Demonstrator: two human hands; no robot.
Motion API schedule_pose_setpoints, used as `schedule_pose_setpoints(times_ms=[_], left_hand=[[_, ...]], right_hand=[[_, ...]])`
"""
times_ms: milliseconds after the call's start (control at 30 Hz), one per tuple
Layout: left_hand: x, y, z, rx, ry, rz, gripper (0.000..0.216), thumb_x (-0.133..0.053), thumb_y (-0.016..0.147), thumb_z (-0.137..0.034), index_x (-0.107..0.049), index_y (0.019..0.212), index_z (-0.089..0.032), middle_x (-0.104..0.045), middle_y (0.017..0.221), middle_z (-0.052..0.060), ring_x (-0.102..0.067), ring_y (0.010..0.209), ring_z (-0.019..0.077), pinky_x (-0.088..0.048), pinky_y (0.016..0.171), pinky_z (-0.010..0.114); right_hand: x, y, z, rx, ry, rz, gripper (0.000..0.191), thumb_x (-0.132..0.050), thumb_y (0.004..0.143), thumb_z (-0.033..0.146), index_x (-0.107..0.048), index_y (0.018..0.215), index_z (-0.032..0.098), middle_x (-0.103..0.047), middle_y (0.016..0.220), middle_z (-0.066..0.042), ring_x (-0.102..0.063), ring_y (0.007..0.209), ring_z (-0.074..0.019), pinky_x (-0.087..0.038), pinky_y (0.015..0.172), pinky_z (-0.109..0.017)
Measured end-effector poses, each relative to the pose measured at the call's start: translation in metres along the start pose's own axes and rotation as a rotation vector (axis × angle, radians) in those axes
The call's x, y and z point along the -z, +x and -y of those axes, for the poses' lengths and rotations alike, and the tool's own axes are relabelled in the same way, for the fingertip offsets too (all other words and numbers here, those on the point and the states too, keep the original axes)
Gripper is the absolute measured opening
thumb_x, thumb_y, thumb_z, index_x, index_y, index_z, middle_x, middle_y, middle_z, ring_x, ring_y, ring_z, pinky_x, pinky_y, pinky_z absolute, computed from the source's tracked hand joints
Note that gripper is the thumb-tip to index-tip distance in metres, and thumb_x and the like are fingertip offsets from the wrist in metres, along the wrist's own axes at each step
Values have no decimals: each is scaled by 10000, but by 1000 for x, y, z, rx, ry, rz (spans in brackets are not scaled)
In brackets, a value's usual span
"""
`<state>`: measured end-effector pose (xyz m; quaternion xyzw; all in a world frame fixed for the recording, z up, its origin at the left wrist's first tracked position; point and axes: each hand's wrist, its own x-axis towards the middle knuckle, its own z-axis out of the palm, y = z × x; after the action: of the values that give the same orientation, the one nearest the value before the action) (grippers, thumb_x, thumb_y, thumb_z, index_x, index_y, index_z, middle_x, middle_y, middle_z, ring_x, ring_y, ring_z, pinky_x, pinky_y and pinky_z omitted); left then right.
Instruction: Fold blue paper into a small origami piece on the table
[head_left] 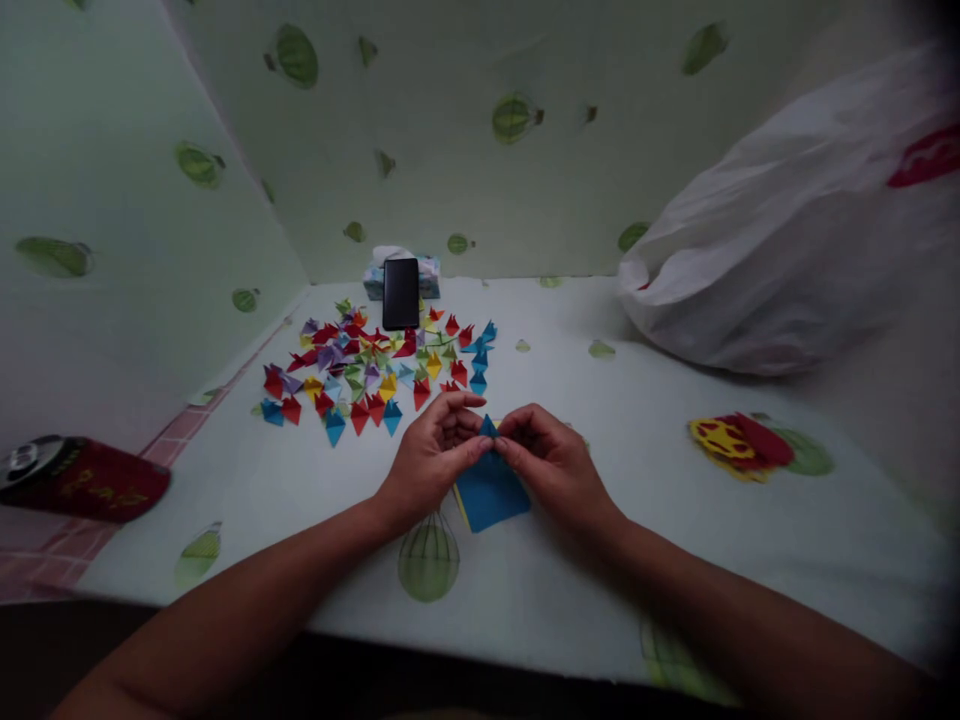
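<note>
One blue fold [488,427]: small, pointed at the top, made of plain blue paper, standing up between the fingertips of both hands; the light is dim and the fingers cover part of it, so its finer creases are hard to tell.
Folded pieces [371,375]: a crowded patch left of and beyond the fingers, in red, blue, purple, yellow, green and orange, many of them pointed, some overlapping.
Blue sheet [493,495]: flat and square-cornered, just below the fingers on the near side, with a yellow edge showing along its left.
Left hand [437,448]: reaching in from the lower left, thumb pressed to the fold's left side, forefinger arched above, the other fingers curled; it grips the fold.
Right hand [553,458]: reaching in from the lower right, thumb and forefinger pinching the fold's right side, the rest bent inward.
Red can [97,482]: far left of the fingers, silver end towards the left.
Tissue box [429,278]: beyond the fingers, leftward, white tissue poking from its top, a dark phone [400,293] before it.
White plastic bag [750,240]: bulky, beyond the fingers at right, contents hidden.
Red and yellow cutouts [739,447]: well right of the fingers, lying flat on the tablecloth [555,610].
</note>
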<state>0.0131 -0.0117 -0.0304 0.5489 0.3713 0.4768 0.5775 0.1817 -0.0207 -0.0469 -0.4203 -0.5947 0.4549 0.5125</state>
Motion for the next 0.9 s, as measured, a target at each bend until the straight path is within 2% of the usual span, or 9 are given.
schedule_pose_setpoints(times_ms=[100,267,400,467,567,733,900], left_hand=[[0,0,-1,-25,16,-28,356,-736,782,-180,-585,1104,-171,-646,831,7,-622,804,126,-496,751,246],[0,1,-3,-14,49,-50,362,-745,772,-192,-600,1103,-174,-637,796,-10,-612,760,120,-489,698,238],[0,2,-5,80,99,-17,201,-766,752,-261,-650,871,-149,-634,729,-8,-587,678,112,-466,642,237],[0,2,-6,130,134,-7,201,-755,765,-309,-642,750,-143,-608,658,-15,-548,611,101,-443,606,237],[2,1,-8,182,145,-12,234,-746,779,-344,-644,721,-141,-597,610,-15,-518,577,99,-418,590,237],[6,4,-3,208,12,26,250,-749,790,-365,-652,744,-139,-610,632,-3,-520,600,100,-413,623,237],[3,5,3,341,-280,131,271,-763,796,-383,-652,761,-138,-582,647,-6,-499,575,82,-398,588,215]], right_hand=[[0,0,1,-36,40,26,163,-679,828,311,-598,894,186,-602,798,-8,-562,716,-138,-439,641,-268],[2,1,5,-66,-73,73,189,-632,855,320,-578,739,181,-553,661,16,-462,600,-113,-373,569,-257],[3,2,7,-65,-76,26,194,-634,851,323,-578,733,179,-558,662,15,-471,614,-116,-380,578,-257],[4,2,7,-69,-69,38,202,-632,854,328,-578,727,180,-567,657,15,-480,608,-116,-385,579,-258],[4,2,8,-85,-36,86,218,-622,873,349,-592,737,181,-576,642,15,-495,594,-118,-397,580,-259],[4,2,8,-160,118,112,273,-580,924,398,-597,757,183,-606,677,2,-540,628,-125,-452,627,-269],[5,4,4,-139,171,106,188,-653,876,350,-662,995,204,-673,970,-39,-618,848,-157,-500,812,-312]])
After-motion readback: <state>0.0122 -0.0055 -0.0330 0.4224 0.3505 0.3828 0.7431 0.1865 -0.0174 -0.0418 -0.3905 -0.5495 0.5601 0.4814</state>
